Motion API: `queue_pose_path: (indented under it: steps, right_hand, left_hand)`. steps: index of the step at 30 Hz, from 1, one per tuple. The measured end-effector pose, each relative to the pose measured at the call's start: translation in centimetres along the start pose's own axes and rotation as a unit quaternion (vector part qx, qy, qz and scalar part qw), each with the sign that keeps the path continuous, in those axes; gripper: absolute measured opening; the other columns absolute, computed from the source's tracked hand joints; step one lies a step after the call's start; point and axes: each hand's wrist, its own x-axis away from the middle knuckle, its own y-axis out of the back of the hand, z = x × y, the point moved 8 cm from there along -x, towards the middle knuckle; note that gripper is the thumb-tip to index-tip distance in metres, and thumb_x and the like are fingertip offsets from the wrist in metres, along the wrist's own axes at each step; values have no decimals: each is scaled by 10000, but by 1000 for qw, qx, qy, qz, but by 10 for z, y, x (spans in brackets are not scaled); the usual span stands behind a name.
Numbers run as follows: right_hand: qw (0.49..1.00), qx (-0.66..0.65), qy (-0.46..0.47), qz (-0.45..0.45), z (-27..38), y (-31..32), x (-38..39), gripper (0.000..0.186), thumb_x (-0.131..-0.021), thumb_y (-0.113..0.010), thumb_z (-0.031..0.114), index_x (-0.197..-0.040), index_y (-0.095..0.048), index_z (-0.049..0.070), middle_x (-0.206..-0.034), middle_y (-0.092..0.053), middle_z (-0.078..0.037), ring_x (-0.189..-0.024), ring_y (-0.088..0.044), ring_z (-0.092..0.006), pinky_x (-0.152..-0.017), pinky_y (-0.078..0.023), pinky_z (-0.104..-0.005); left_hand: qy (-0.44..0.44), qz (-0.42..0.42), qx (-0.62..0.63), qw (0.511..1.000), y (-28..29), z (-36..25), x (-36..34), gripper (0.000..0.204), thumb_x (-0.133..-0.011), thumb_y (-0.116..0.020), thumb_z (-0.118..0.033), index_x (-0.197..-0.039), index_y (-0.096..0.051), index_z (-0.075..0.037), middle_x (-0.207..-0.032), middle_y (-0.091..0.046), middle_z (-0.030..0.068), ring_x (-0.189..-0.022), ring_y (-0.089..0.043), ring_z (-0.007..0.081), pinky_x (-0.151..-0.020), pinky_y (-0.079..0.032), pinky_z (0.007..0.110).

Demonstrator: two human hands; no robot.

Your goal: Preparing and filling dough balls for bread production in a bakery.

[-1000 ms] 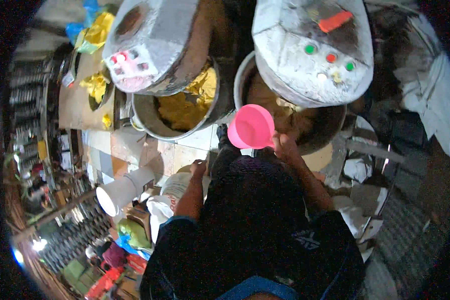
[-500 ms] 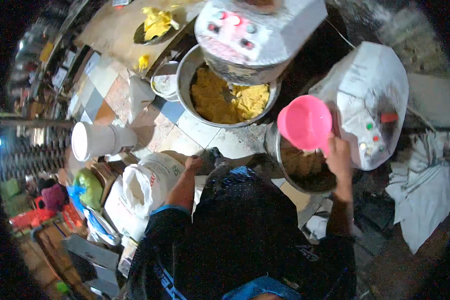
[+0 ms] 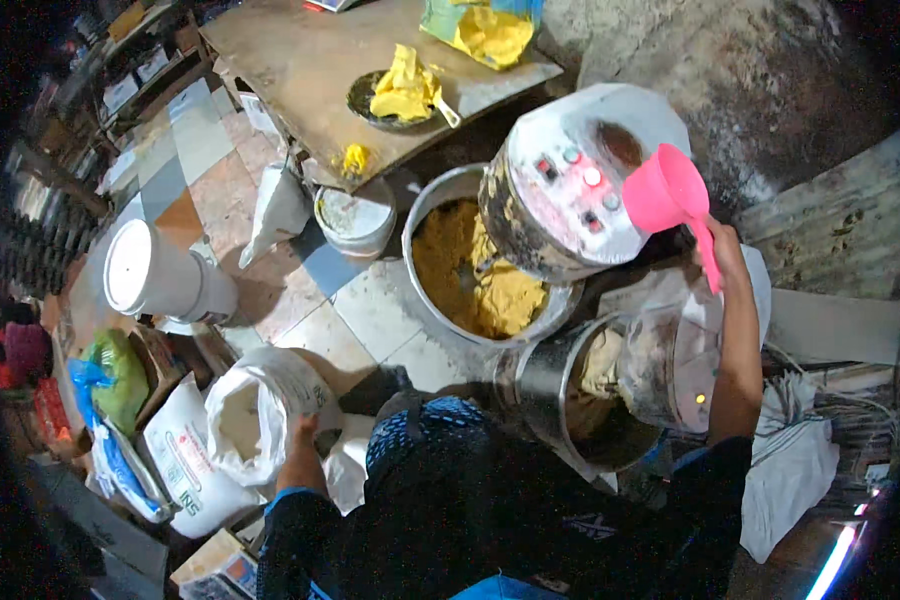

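Note:
A pink dipper (image 3: pixel 662 190) is in my right hand (image 3: pixel 727 258), which grips its handle. Its cup is over the white top of a mixer (image 3: pixel 560 200) with lit buttons. Below that machine's head, a big metal bowl (image 3: pixel 417 290) holds yellow dough (image 3: pixel 515 300). Nearer me, a second mixer (image 3: pixel 675 365) stands over another metal bowl (image 3: pixel 530 385) with pale dough (image 3: pixel 602 365) inside. My left hand (image 3: pixel 302 432) is at the right rim of an open white sack (image 3: pixel 225 395), fingers curled; whether they pinch the sack is unclear.
A low table (image 3: pixel 280 60) bears a pan (image 3: pixel 365 100) of yellow paste and a yellow-filled bag (image 3: pixel 495 38). White buckets (image 3: pixel 130 265) and a lidded tub (image 3: pixel 355 220) stand on the tiled floor (image 3: pixel 320 335). Cloth sacks (image 3: pixel 795 460) lie at the right.
My right hand has carried the dipper from above the nearer bowl up and right, over the farther mixer. My left hand has moved to the white sack's rim. The whole view has shifted.

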Motion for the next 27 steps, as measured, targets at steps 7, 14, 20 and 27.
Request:
queue_pose_path:
  steps: [7, 14, 20, 27]
  right_hand:
    - [998, -70, -11, -2, 40, -46, -86, 340, -914, -448, 363, -780, -554, 69, -544, -488, -23, -402, -444, -142, -354, -344, -280]
    - [995, -95, -13, -41, 30, -50, -175, 281, -898, -490, 372, -854, -601, 118, -623, -530, 3, -487, -487, -140, -397, -374, -294]
    - [998, 55, 1, -4, 29, -60, -201, 468, -916, -463, 390, -1174, -553, 11, -1065, -603, -102, -937, -578, -216, -808, -469, -353]
    - [819, 499, 8, -282, 152, -54, -152, 498, -940, -446, 394, -1224, -505, -11, -1157, -579, -170, -1029, -556, -280, -862, -439, -386]
  left_hand:
    - [228, 176, 67, 955, -15, -10, -9, 230, -825, -537, -239, -1017, -580, -118, -710, -517, 14, -547, -465, 183, -449, -349, 310]
    - [146, 138, 150, 968, -23, -54, -36, 256, -852, -433, -336, -886, -580, -130, -649, -491, -11, -514, -454, 181, -418, -320, 326]
    - [-35, -84, -224, 970, 8, -141, -110, 309, -869, -506, -333, -866, -629, -50, -742, -624, 64, -637, -581, 198, -576, -475, 331]
    - [-79, -141, -339, 927, -21, -253, -167, 318, -823, -526, -326, -895, -670, -52, -854, -668, 84, -717, -619, 212, -640, -489, 354]
